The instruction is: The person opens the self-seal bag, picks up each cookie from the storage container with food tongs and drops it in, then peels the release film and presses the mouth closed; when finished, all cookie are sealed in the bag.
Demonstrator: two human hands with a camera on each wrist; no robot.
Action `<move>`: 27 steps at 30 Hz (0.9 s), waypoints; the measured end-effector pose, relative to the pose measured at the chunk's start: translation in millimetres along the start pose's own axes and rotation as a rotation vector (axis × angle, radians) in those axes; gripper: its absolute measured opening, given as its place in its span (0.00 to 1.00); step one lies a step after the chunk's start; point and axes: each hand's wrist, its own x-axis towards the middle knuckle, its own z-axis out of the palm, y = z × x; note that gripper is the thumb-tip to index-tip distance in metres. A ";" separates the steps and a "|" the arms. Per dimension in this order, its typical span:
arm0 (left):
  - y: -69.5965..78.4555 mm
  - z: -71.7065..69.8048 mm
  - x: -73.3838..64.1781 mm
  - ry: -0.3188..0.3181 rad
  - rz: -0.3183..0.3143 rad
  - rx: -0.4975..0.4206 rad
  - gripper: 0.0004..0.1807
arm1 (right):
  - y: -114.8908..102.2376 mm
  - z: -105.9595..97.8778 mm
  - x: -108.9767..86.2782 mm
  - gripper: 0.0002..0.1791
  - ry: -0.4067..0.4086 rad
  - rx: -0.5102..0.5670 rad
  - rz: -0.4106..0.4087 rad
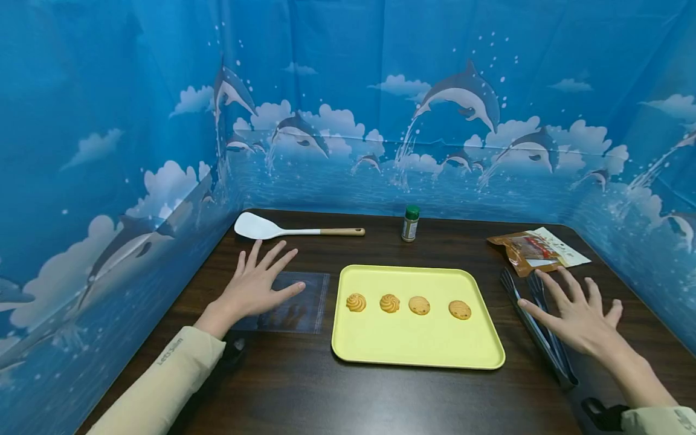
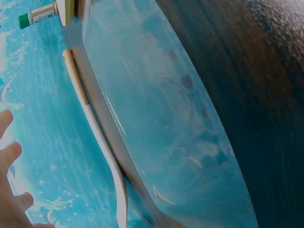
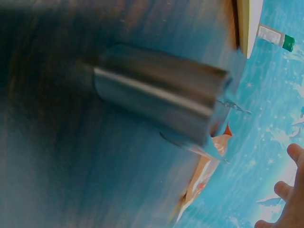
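Note:
My left hand [image 1: 257,289] hovers with spread fingers over a clear plastic sheet or bag [image 1: 312,302] on the table's left side. Its fingertips point toward a white spatula [image 1: 261,227] with a wooden handle. Spread out as well, my right hand [image 1: 584,317] is above metal tongs [image 1: 544,338], holding nothing. Between the hands lies a yellow tray [image 1: 413,347] with a row of cookies: two swirled ones, including one swirled cookie [image 1: 356,302] at the left, and two flat ones, including a flat cookie [image 1: 460,310] at the right. In the right wrist view the tongs [image 3: 156,95] look blurred.
A small green-capped seasoning bottle [image 1: 410,224] stands behind the tray. At the back right lies a brown and white food packet [image 1: 538,249]. Blue dolphin-print curtains [image 1: 337,151] border the dark wooden table [image 1: 283,386] at the back and both sides.

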 end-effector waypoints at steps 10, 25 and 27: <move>11.4 -9.9 1.1 -0.009 0.066 -0.064 0.28 | -38.2 -17.5 -10.1 0.40 0.144 0.171 -0.147; 22.0 15.1 -1.4 -0.152 0.044 -0.070 0.20 | -192.3 27.4 -0.5 0.08 0.050 0.480 -0.400; 22.9 18.3 -2.5 -0.169 0.050 -0.074 0.19 | -213.6 33.5 1.7 0.08 0.025 0.484 -0.452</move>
